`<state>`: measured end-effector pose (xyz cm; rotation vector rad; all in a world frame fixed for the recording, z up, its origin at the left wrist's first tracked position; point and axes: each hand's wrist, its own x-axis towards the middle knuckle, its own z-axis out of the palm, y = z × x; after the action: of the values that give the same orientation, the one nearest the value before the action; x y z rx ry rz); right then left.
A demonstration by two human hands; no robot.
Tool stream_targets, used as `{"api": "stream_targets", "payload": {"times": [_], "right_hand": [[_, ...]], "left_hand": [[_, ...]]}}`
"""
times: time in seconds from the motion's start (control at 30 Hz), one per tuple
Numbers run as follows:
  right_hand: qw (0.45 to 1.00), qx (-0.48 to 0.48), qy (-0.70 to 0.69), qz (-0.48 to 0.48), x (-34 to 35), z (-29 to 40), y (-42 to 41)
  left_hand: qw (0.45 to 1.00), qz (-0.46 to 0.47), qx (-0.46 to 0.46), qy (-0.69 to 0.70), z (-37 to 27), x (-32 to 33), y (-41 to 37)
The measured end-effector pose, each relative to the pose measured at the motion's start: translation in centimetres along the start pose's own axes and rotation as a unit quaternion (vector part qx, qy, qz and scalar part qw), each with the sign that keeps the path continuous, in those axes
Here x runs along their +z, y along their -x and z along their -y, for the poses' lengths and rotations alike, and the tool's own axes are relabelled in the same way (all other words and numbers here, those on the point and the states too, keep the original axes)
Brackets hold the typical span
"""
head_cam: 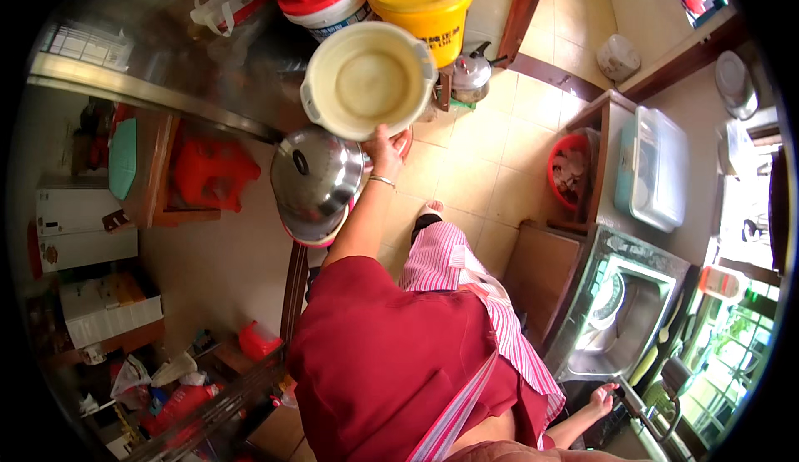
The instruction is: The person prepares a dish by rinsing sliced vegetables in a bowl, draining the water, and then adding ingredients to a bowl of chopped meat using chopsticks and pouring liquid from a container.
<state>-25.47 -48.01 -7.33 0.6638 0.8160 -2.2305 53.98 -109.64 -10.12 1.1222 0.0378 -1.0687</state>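
Note:
My left hand (386, 148) grips the near rim of a cream plastic basin (373, 81), its thumb at the rim. The basin shows its inside, with a brownish ring around the bottom and nothing in it. Below and left of it stands a pot with a domed steel lid (317, 172) and a black knob. My right hand (602, 399) is low at the right, beside the near end of the steel sink (630, 331), with its fingers partly curled and nothing visible in them. A round white dish (605, 303) lies in the sink.
A yellow bucket (419, 15), a red-lidded bucket (321, 3) and a pressure cooker (470, 75) stand beyond the basin. At the right are a lidded plastic box (658, 168), a red basin (568, 168) on a shelf and a faucet (676, 378).

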Motion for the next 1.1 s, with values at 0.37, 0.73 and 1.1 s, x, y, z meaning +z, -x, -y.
{"api": "stream_targets", "payload": {"times": [0.37, 0.73, 1.1], "right_hand": [[0.974, 0.069, 0.193, -0.095, 9.7, -30.2, 2.4], [0.98, 0.02, 0.137, -0.144, 18.8, -40.7, 7.2], [0.984, 0.029, 0.119, -0.133, 19.9, -41.4, 7.6]], "left_hand": [[0.965, 0.022, -0.146, 0.217, -4.1, -9.2, -28.4], [0.846, -0.078, -0.447, 0.28, -2.4, -7.6, -33.1], [0.93, 0.007, -0.363, -0.058, -3.2, -5.4, -27.4]]}}
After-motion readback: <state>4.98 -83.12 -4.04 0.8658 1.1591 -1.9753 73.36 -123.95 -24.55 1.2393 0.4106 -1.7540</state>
